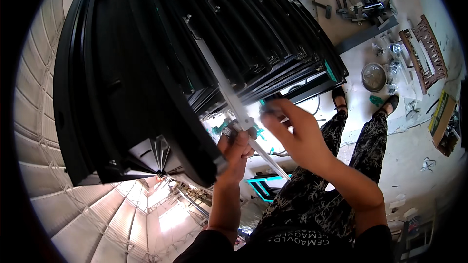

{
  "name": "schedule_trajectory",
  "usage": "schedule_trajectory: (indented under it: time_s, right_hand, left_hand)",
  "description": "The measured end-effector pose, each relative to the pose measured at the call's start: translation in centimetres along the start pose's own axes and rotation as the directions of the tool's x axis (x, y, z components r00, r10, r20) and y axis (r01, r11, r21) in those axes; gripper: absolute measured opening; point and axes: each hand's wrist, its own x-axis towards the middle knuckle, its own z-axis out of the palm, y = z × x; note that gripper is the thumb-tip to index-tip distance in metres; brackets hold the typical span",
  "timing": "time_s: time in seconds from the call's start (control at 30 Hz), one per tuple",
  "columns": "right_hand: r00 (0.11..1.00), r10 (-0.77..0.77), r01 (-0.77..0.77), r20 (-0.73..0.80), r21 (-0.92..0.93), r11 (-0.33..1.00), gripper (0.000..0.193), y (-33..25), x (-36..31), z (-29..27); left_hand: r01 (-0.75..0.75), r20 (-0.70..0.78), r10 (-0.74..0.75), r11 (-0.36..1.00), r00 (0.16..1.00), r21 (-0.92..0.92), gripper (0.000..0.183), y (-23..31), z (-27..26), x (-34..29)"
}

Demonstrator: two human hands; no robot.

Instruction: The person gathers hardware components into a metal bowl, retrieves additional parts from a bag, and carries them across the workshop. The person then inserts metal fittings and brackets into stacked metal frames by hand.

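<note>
A long, flat metal strip (214, 65) with a pivoted joint, like a window stay arm, runs slantwise across the ends of several black metal frame profiles (146, 34). My left hand (234, 153) is closed round the strip near its joint, thumb on top, with a small metal part beside the fingertips. Just to the right, my right hand (300, 131) is bent with thumb and fingers drawn together beside the strip. Its fingertips are blurred, and a small dark thing between them is too smeared to name.
A round metal bowl (374, 77) stands on the floor to the right, near my feet. Beyond it are a brown lattice rack (424, 53), a pile of metal pieces (363, 2) and an open cardboard box (443, 119). A turquoise-edged frame (263, 187) lies below the strip.
</note>
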Motion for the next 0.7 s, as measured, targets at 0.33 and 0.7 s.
schedule_trajectory:
  time_s: [0.33, 0.7]
  right_hand:
    - [0.988, -0.066, 0.006, -0.137, -0.400, 0.916, 0.027, 1.0, -4.2, -1.2]
    - [0.956, -0.235, 0.134, -0.175, -0.452, 0.882, 0.039, 0.8, -3.9, -1.0]
  left_hand:
    - [0.185, 0.159, -0.137, 0.922, 0.978, -0.339, 0.043, -1.2, 3.2, 1.8]
    - [0.287, 0.287, -0.164, 0.839, 0.944, -0.462, 0.039, -1.7, 5.3, 1.7]
